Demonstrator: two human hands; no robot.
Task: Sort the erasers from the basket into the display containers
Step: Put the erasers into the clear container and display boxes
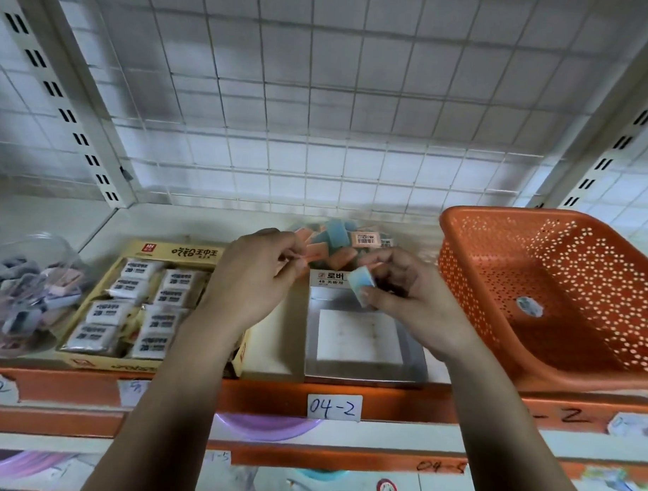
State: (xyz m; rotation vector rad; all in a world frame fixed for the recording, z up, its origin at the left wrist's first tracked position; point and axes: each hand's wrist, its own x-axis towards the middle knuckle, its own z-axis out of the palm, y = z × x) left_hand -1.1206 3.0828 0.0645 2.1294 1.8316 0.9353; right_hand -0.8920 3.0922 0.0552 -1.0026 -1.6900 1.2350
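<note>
A pale blue eraser (364,285) is pinched in the right hand (409,296), an orange eraser (303,258) in the left hand (255,276); the clear container (355,242) lies just beyond both.

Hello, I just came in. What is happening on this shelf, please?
A person is sorting erasers on a store shelf. The right hand holds a pale blue eraser, and the left hand pinches a small orange eraser. Both hands are above a clear container already piled with blue and orange erasers. The orange basket on the right, tilted toward the person, looks almost empty. A yellow box of wrapped erasers sits on the left.
</note>
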